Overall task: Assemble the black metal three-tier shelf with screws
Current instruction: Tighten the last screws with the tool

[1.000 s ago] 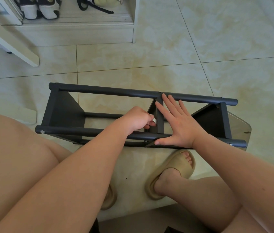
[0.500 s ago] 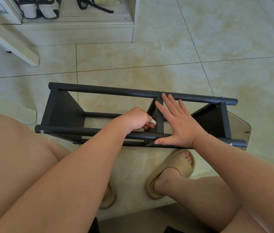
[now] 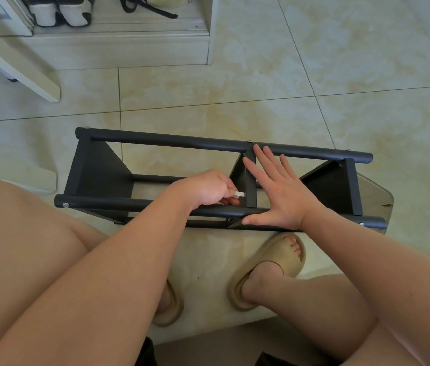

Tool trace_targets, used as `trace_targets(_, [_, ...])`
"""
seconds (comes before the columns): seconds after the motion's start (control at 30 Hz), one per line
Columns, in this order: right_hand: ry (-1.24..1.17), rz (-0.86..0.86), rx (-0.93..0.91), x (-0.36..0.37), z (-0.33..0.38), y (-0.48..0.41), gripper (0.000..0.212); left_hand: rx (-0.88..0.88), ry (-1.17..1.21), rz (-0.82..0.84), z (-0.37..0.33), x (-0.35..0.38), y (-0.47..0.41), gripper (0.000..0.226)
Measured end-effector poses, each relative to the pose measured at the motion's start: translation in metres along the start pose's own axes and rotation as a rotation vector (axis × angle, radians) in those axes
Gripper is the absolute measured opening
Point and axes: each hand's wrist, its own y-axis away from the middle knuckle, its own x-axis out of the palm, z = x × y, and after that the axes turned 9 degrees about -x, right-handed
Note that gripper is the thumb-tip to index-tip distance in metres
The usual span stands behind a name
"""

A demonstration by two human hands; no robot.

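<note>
The black metal shelf (image 3: 171, 143) lies on its side on the tiled floor, its long tubes running left to right, with three triangular tier plates between them. Silver screw heads (image 3: 65, 205) show at the tube ends. My left hand (image 3: 206, 188) is curled inside the frame beside the middle crossbar (image 3: 250, 191) and pinches a small pale tool (image 3: 239, 194) against it. My right hand (image 3: 279, 188) lies flat with spread fingers over the middle crossbar and the near tube, pressing the frame down.
My feet in tan slippers (image 3: 269, 270) stand just in front of the shelf. A clear plastic sheet (image 3: 375, 191) lies under its right end. A low cabinet ledge with shoes (image 3: 58, 11) and a white slanted leg (image 3: 15, 64) stand at the far left.
My left hand has shifted very slightly at the middle crossbar. The shelf and my right hand stay where they were.
</note>
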Motion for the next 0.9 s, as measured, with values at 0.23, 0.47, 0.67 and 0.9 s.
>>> trace_targets(0.23, [0.005, 0.006, 0.002, -0.0004, 0.0003, 0.0000, 0.126, 0.024, -0.163, -0.027, 0.0020, -0.0001, -0.0010, 0.026])
trace_targets(0.47, [0.005, 0.003, 0.005, 0.0002, -0.0006, -0.0001, 0.126, 0.019, -0.237, 0.000, 0.0016, -0.0017, -0.0006, 0.026])
trace_targets(0.67, [0.011, 0.008, 0.010, 0.0001, -0.0005, -0.0006, 0.126, 0.047, -0.218, -0.039, 0.0017, -0.0026, -0.0018, 0.023])
trace_targets(0.9, [0.007, 0.006, 0.013, 0.0002, -0.0005, -0.0007, 0.125, 0.090, -0.153, -0.113, 0.0016, -0.0014, -0.0002, 0.022])
